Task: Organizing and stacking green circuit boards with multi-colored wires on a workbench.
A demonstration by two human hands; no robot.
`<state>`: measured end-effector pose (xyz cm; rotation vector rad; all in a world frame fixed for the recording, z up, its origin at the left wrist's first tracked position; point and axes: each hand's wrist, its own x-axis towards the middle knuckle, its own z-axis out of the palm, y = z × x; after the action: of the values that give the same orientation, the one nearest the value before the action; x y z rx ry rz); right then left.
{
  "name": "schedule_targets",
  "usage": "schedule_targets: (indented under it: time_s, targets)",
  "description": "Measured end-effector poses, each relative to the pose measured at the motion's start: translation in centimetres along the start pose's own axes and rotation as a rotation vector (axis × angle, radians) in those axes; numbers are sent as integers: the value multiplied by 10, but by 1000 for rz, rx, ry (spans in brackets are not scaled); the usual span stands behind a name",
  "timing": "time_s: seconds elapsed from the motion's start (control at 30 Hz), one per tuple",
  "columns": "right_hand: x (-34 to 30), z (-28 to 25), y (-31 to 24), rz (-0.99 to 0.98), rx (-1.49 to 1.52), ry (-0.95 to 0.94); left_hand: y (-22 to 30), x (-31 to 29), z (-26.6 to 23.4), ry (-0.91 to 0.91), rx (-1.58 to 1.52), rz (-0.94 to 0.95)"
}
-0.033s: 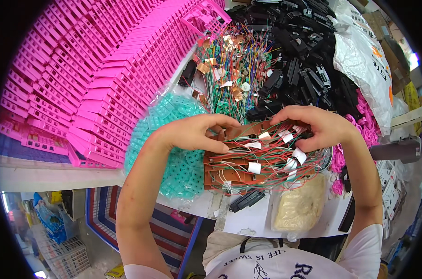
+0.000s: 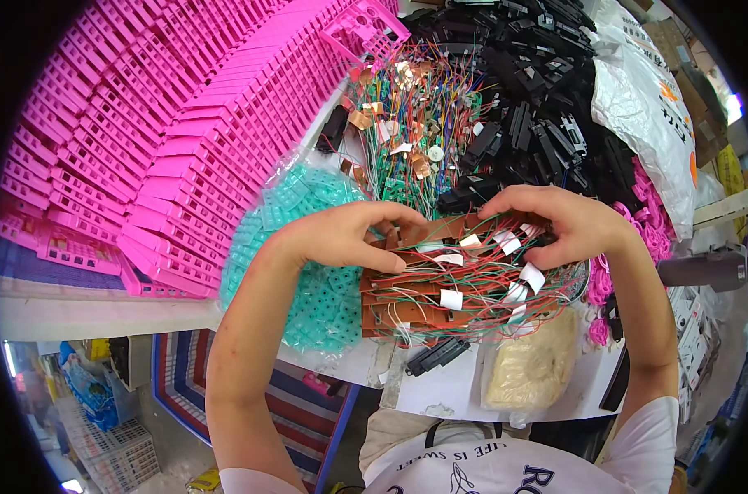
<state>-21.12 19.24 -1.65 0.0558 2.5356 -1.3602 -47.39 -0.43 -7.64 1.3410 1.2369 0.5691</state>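
A stack of brown plastic pieces (image 2: 379, 316) lies across the front of the table, strewn with red, green and white wires that carry small white tags (image 2: 451, 299). My left hand (image 2: 349, 236) is closed around the left end of the farthest brown piece, thumb on the near side and fingers at the far edge. At that piece's right end, my right hand (image 2: 568, 226) grips in the same way, with wires running by its thumb. Just in front of the stack lies a black plastic part (image 2: 437, 356).
Pink plastic frames (image 2: 193, 156) are piled high at left. Bagged turquoise parts (image 2: 308, 284) sit by my left forearm. Beyond the stack are wired circuit boards (image 2: 419, 123) and a heap of black parts (image 2: 530, 123). A clear bag of yellowish material (image 2: 532, 362) lies near the front edge.
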Motion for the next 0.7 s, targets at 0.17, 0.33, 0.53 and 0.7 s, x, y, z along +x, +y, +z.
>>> schedule_targets:
  time_s: [0.17,0.33,0.53,0.7]
  targets:
    - [6,-2,5,132,286,20,2,-7,3,88,12,-16]
    - [13,-3,9,216,186,5,-6,-9,2,74,16,65]
    - [17,-3,16,180,47,-16,9,-1,12,253,285,218]
    - [19,-1,14,104,-120,97,15,2,28,539,320,193]
